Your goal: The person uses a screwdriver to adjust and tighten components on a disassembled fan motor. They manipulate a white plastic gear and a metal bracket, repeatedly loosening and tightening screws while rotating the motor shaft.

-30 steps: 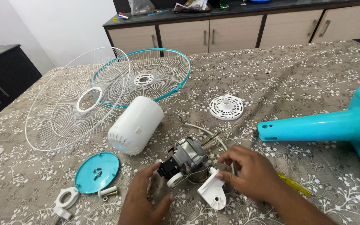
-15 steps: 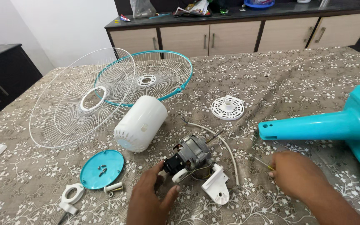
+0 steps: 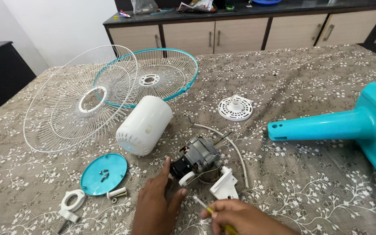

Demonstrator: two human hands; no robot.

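We note our right hand (image 3: 240,217), out at the right by the teal stand (image 3: 327,126) half a second ago, has returned beside the fan motor (image 3: 199,159) and now grips a yellow-handled screwdriver (image 3: 212,211). Our left hand (image 3: 157,204) remains against the motor.

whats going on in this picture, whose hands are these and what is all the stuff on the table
The picture comes from a camera worn on a person's head, looking down at their own two bare hands over a table with a flower-patterned cloth. There is no machine: a person works by hand.

A fan lies in parts. Two round wire guards lean together at the back, beside a white motor cover. A small white vent disc and the teal fan stand lie to the right. A teal cap holds small screws.

The left hand touches the grey fan motor. The right hand holds a yellow-handled screwdriver near it.
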